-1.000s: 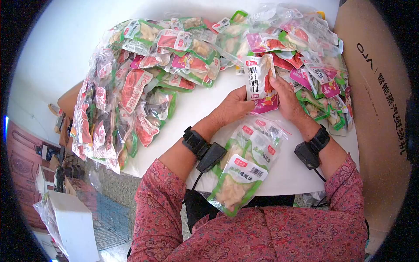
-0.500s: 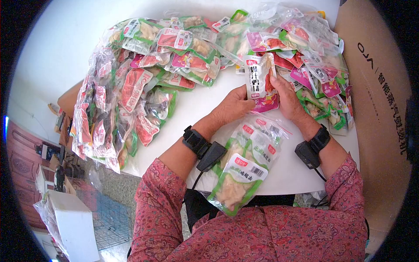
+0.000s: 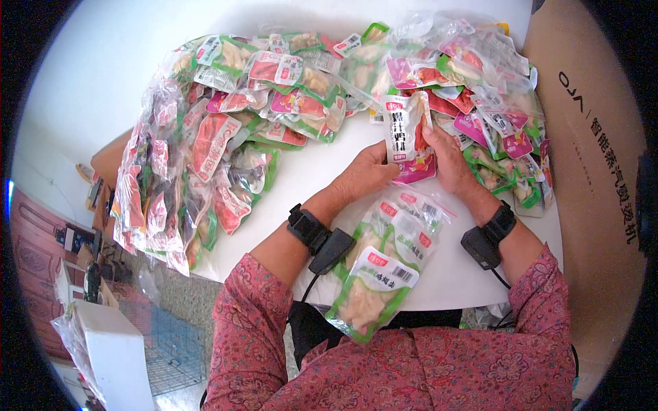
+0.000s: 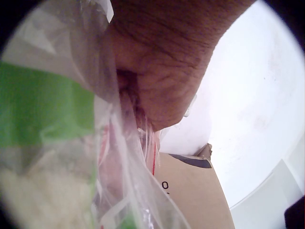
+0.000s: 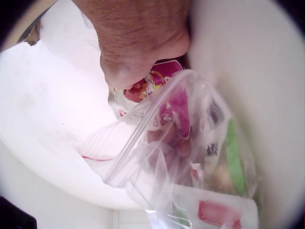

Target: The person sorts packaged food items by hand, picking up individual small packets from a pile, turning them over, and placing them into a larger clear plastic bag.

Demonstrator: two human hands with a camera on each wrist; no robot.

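Observation:
Both hands hold up a flat snack pouch (image 3: 399, 130), white with dark lettering, a picture of reddish food and a purple lower end. The left hand (image 3: 363, 170) grips its lower left edge, with thumb in front. At the right edge, the right hand (image 3: 449, 159) lays its thumb on the pouch's face. A clear zip bag (image 3: 444, 211) of several green-and-white food pouches (image 3: 375, 284) lies below the hands, over the table's near edge. In the right wrist view, this bag's clear film (image 5: 143, 129) partly covers the purple end and the left fingers.
A large heap of bagged pouches (image 3: 212, 147) fills the table's left and back; another heap (image 3: 497, 123) lies at the right. A tall cardboard box (image 3: 589, 205) borders the right side. On the floor at left are a white box (image 3: 113, 356) and wire cage (image 3: 171, 349).
The head view has shifted slightly, and the pouch's face has tilted a little. Both hands keep the same hold on it.

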